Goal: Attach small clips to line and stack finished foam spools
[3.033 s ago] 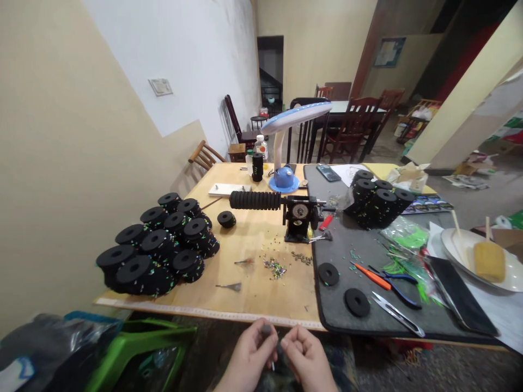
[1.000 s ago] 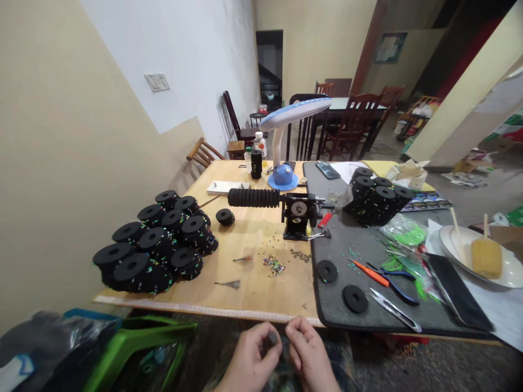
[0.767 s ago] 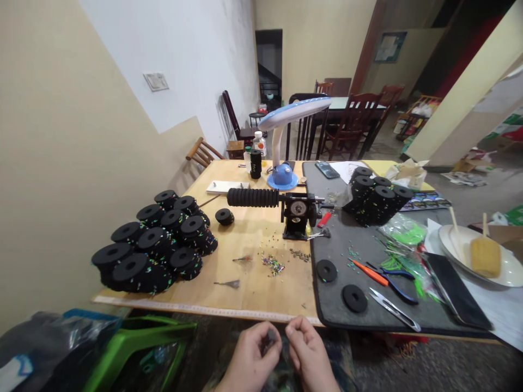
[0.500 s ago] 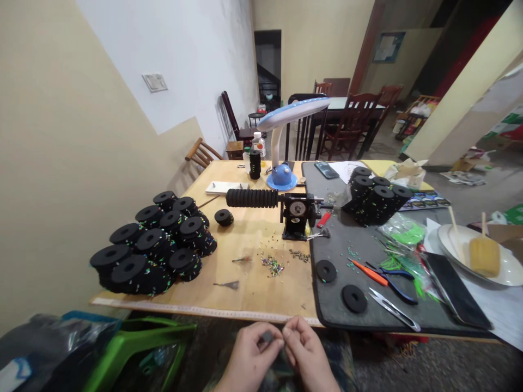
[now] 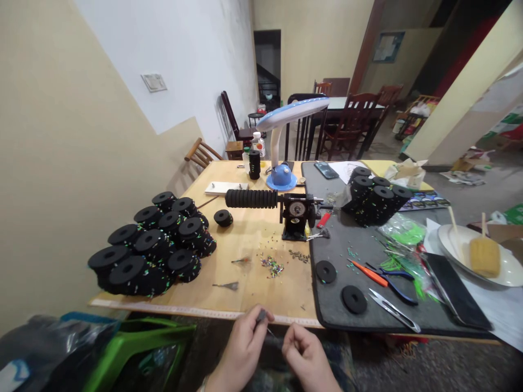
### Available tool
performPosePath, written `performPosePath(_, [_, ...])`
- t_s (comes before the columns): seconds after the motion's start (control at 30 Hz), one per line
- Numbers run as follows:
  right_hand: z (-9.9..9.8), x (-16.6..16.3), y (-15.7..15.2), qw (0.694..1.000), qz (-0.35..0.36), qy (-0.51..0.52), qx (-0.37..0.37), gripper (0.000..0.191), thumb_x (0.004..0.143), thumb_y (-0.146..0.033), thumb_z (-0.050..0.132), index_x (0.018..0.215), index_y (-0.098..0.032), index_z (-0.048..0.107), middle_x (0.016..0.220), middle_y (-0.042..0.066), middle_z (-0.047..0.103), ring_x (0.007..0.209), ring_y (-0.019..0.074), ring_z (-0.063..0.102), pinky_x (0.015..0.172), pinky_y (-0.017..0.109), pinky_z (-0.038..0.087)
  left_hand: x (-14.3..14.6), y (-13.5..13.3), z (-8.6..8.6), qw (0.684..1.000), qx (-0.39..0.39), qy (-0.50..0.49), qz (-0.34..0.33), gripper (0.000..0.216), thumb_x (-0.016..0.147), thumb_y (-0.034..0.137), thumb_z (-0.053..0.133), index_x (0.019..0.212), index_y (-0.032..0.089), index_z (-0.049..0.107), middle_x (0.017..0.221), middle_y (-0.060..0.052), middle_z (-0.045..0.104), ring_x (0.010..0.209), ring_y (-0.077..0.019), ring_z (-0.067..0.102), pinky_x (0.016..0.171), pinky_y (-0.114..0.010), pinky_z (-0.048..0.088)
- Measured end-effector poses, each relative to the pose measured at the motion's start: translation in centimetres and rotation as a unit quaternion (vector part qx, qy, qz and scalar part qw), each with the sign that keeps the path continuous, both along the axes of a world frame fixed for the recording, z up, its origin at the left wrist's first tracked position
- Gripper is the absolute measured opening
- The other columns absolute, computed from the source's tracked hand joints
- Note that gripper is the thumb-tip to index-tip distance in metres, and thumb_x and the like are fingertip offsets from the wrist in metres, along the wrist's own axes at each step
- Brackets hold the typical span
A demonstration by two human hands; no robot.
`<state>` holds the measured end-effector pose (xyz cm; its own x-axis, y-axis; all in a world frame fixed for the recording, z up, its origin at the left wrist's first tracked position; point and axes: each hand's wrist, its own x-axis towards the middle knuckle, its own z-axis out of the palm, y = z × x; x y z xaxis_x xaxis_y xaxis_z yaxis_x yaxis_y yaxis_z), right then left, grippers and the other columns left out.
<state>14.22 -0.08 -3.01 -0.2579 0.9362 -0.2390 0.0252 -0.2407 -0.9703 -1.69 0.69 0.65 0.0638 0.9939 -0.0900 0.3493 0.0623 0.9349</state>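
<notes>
Small dark piece (image 5: 260,316) sits pinched between the thumb and fingers of my left hand (image 5: 244,345), just over the front edge of the table (image 5: 269,302), with a thin wire (image 5: 269,331) poking from it. It's too small for me to make out properly. My right hand (image 5: 306,360) is apart from it, fingers curled; whether they grip anything, I can't tell.

Left hand (image 5: 244,348) pinching, right hand (image 5: 305,360) curled apart
</notes>
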Motion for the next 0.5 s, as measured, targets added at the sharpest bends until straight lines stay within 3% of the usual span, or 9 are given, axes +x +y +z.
performPosePath(0.2, [-0.5,0.0,-0.1,0.999,-0.012,0.04,-0.02,0.014,0.069,-0.026,0.054,0.06,-0.022,0.044,0.046,-0.011,0.033,0.043,0.0079,0.024,0.044,0.022,0.02,-0.4,0.3,-0.1,0.999,0.003,-0.012,0.043,0.021,0.086,0.032,0.048,0.077,0.019,0.063,0.068,-0.001,0.062,0.065,-0.0184,0.056,0.062,-0.025,0.041])
performPosePath(0.33, [-0.9,0.1,-0.2,0.994,-0.029,0.089,-0.048,0.022,0.073,-0.031,0.06,0.062,-0.022,0.044,0.043,-0.013,0.033,0.039,0.0064,0.022,0.041,0.02,0.018,-1.9,0.8,0.3,0.995,-0.002,-0.015,0.096,0.019,0.083,0.032,0.05,0.076,0.019,0.062,0.058,0.003,0.052,0.056,-0.0163,0.048,0.056,-0.024,0.036])
performPosePath(0.5, [-1.3,0.3,-0.4,0.985,-0.031,0.14,-0.096,0.039,0.075,-0.055,0.065,0.067,-0.023,0.045,0.04,-0.013,0.036,0.036,0.0058,0.021,0.038,0.019,0.016,-3.1,0.8,0.5,0.995,-0.047,-0.071,0.043,0.016,0.081,0.028,0.052,0.081,0.017,0.064,0.056,0.005,0.047,0.054,-0.0142,0.044,0.054,-0.023,0.034])
